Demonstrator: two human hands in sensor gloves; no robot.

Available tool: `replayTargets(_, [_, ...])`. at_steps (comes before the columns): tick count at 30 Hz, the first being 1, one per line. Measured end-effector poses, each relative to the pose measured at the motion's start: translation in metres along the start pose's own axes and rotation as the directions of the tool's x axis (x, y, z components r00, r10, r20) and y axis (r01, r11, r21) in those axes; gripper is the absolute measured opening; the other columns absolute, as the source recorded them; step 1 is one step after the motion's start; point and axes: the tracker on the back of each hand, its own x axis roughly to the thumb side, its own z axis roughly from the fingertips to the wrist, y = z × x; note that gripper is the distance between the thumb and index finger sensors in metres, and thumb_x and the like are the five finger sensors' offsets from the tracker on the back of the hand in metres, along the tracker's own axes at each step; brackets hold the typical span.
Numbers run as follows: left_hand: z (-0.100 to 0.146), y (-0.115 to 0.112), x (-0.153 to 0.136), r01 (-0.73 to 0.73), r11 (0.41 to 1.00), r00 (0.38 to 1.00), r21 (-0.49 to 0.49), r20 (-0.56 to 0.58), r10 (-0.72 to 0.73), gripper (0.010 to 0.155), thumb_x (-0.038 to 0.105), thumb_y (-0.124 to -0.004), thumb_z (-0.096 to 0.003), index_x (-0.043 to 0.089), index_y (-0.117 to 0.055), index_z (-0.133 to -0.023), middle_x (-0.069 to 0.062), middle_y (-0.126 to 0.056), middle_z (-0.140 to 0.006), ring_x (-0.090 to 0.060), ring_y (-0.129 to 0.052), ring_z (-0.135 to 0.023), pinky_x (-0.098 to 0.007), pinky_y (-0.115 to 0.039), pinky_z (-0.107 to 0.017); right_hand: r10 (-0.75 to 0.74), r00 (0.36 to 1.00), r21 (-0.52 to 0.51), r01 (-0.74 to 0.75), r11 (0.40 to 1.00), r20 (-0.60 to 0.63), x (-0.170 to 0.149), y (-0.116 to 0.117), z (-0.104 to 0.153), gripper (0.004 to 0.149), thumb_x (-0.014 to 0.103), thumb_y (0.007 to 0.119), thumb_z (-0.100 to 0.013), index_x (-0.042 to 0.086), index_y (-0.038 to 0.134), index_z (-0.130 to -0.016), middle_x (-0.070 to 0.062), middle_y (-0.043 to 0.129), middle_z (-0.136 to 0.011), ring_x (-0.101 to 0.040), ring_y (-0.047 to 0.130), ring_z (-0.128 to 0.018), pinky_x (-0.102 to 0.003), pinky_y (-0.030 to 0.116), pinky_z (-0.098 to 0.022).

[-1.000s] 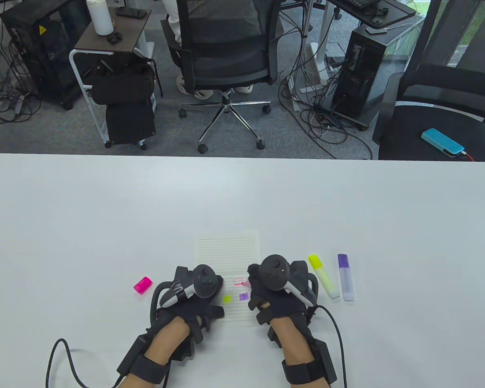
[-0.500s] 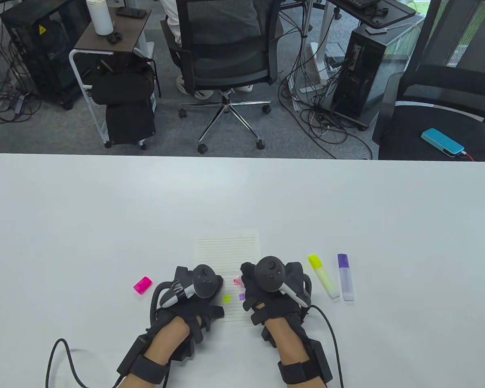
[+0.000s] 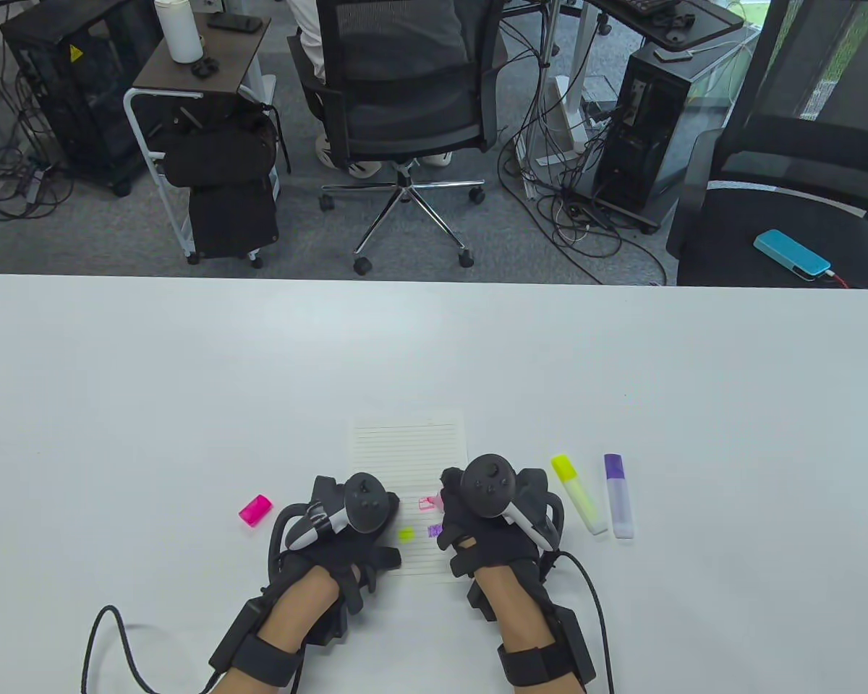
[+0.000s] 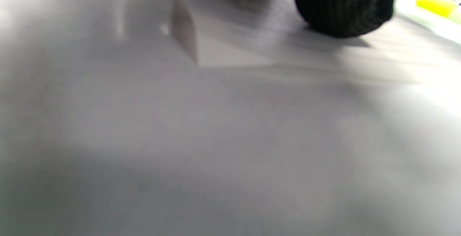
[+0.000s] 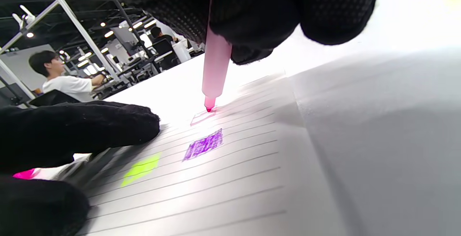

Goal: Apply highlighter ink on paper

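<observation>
Holding item: pink highlighter (image 5: 216,66), pinched near-upright by right hand (image 3: 488,520) fingers (image 5: 252,19), tip touching lined paper (image 3: 409,448) at pink outline, evidently to fill it. Left hand (image 3: 347,528) rests flat at paper's 9 o'clock edge, likely steadying it; nothing gripped.

Pink highlighter (image 5: 216,68): translucent pink barrel, uncapped, near upright, tip touching lined paper (image 3: 409,452) at a pink outlined box (image 3: 427,502). Paper lies flat, lower centre of table view; also bears a yellow patch (image 3: 406,535) and purple patch (image 5: 204,145). Pink cap (image 3: 255,510) lies lower left of sheet.
</observation>
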Motion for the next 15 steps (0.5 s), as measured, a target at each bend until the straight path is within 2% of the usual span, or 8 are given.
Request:
replayTargets(3, [0.0001, -0.0001, 0.0, -0.002, 1.0, 1.0, 0.001, 0.0, 0.002, 0.079, 0.056, -0.078, -0.0429, 0.038, -0.036, -0.108, -0.001, -0.02, -0.115, -0.038, -0.026, -0.106, -0.066, -0.029, -0.074, -0.039, 0.999, 0.013, 0.039, 0.999, 0.01, -0.003, 0.0033, -0.0023, 0.038, 0.028, 0.077, -0.064, 0.014, 0.076, -0.1, -0.018, 0.086, -0.084, -0.024, 0.091, -0.046, -0.051, 0.079, -0.05])
replayTargets(7, [0.0002, -0.0005, 0.0, -0.006, 1.0, 1.0, 0.001, -0.002, 0.006, 0.079, 0.056, -0.077, -0.0428, 0.038, -0.036, -0.108, -0.001, -0.02, -0.115, -0.038, -0.026, -0.106, -0.066, -0.029, -0.074, -0.022, 0.999, 0.01, 0.022, 1.0, -0.027, -0.0043, -0.0003, -0.0011, 0.038, 0.028, 0.077, -0.064, 0.014, 0.077, -0.1, -0.019, 0.087, -0.083, -0.024, 0.091, -0.045, -0.051, 0.079, -0.05])
replayTargets(11, [0.0003, -0.0006, 0.0001, -0.005, 1.0, 1.0, -0.001, -0.002, 0.005, 0.079, 0.056, -0.077, -0.0429, 0.038, -0.036, -0.108, -0.001, -0.02, -0.115, -0.038, -0.026, -0.106, -0.066, -0.029, -0.074, -0.05, 0.999, 0.016, 0.05, 0.999, 0.007, -0.0014, 0.0046, -0.0016, 0.038, 0.029, 0.077, -0.064, 0.014, 0.076, -0.1, -0.018, 0.086, -0.084, -0.023, 0.091, -0.046, -0.05, 0.079, -0.05])
replayTargets(15, [0.0002, -0.0006, 0.0001, -0.006, 1.0, 1.0, 0.0, -0.001, 0.006, 0.079, 0.056, -0.077, -0.0429, 0.038, -0.036, -0.108, -0.001, -0.02, -0.115, -0.038, -0.026, -0.106, -0.066, -0.03, -0.074, -0.032, 0.999, 0.014, 0.032, 0.999, -0.03, -0.003, 0.0003, -0.0015, 0.038, 0.028, 0.077, -0.064, 0.014, 0.077, -0.1, -0.019, 0.087, -0.083, -0.023, 0.091, -0.045, -0.051, 0.08, -0.049])
